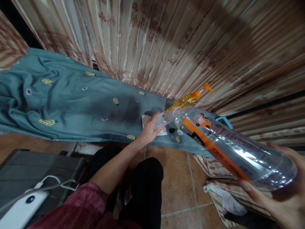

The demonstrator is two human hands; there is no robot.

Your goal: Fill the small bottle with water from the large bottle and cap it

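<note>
My left hand [150,128] is closed round a small clear bottle [164,119] over the cloth-covered bench. In my right hand [283,197] is a large clear plastic bottle [228,146] with an orange label strip, gripped near its base. It is tilted, with its neck towards the left and meeting the mouth of the small bottle; I cannot tell whether the two touch. Behind them stands a yellow pump bottle [186,101] with an orange pump head. A white cloth or tissue [162,131] lies under my left hand. Beside it are a small black piece [172,130] and a whitish cap [179,131].
A teal cloth [78,105] with pineapple prints covers the long narrow bench. Patterned curtains [147,41] hang behind it. A light-blue handle [224,121] shows past the large bottle. At lower left, a white device [26,208] with a cable rests on a dark surface [47,168].
</note>
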